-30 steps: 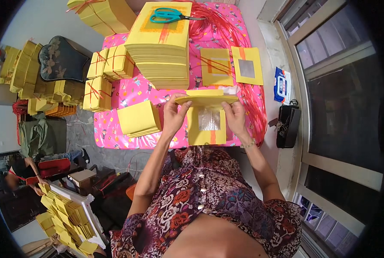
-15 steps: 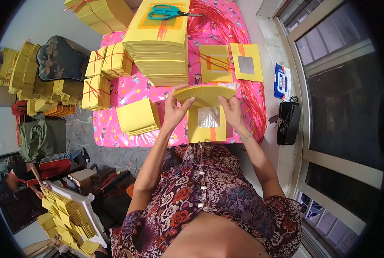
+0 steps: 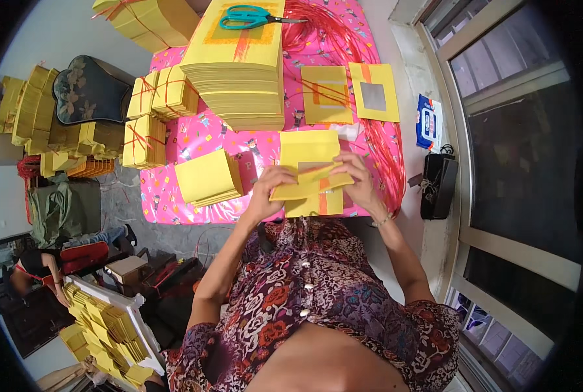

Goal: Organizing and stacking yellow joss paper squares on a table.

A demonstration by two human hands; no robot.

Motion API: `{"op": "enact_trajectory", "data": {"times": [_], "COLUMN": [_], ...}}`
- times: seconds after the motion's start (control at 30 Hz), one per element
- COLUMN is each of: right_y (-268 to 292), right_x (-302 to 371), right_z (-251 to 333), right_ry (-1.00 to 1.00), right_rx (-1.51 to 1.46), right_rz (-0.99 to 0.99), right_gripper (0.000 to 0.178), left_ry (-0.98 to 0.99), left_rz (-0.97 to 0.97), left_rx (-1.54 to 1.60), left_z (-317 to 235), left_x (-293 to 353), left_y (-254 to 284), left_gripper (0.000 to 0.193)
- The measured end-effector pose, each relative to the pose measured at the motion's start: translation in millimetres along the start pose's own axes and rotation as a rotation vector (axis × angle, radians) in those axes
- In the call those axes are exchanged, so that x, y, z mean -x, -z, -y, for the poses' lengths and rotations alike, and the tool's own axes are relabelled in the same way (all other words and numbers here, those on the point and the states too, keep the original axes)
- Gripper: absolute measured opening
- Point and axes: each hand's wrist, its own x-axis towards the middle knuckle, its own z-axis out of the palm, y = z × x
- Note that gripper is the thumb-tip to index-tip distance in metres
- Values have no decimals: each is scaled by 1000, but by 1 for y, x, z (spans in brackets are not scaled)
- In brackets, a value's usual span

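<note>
Both hands grip a folded bundle of yellow paper (image 3: pixel 312 185) close to the table's front edge. My left hand (image 3: pixel 268 194) pinches its left end, and my right hand (image 3: pixel 358 179) has its fingers bent over the right end. Beneath the bundle lies more yellow paper (image 3: pixel 310 144), showing above and below it, with part of a silver square and a red-orange streak. A thin pile of folded yellow paper (image 3: pixel 206 178) rests to the left. Farther back rises a tall stack of yellow paper (image 3: pixel 236 95), topped by teal-handled scissors (image 3: pixel 244 17).
Tied yellow bundles (image 3: pixel 144 140) stand at the left of the pink patterned tablecloth (image 3: pixel 252 147). Two loose yellow sheets (image 3: pixel 374 98) and red strings (image 3: pixel 391 157) lie at the right. A blue wipes pack (image 3: pixel 428 123) sits on the windowsill. Another person (image 3: pixel 40 261) handles paper at lower left.
The yellow paper bundle, earlier held up in an arc, is now folded over and lower, nearer to me. Both hands have come down with it. Yellow paper now shows above it.
</note>
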Motion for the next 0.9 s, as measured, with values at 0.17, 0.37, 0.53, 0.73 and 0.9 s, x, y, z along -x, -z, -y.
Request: {"op": "enact_trajectory", "data": {"times": [0.17, 0.37, 0.53, 0.73, 0.9], "right_y": [-20, -66, -76, -74, -62], "right_x": [20, 29, 6, -1, -4], "right_z": [-8, 14, 21, 17, 21], "right_ry": [-185, -670, -586, -708, -532], "right_rx": [-12, -284, -870, -794, -747], "right_rz": [-38, -438, -331, -296, -287], "right_gripper": [29, 62, 49, 44, 41], "left_ry": [206, 488, 647, 852, 543], "left_rz": [106, -192, -142, -114, -229], "left_rx": [78, 319, 642, 731, 250], "left_z": [7, 5, 4, 1, -12], "left_x": [13, 2, 0, -4, -10], "left_y": [-13, -31, -44, -49, -31], "left_gripper": [18, 24, 29, 34, 60]}}
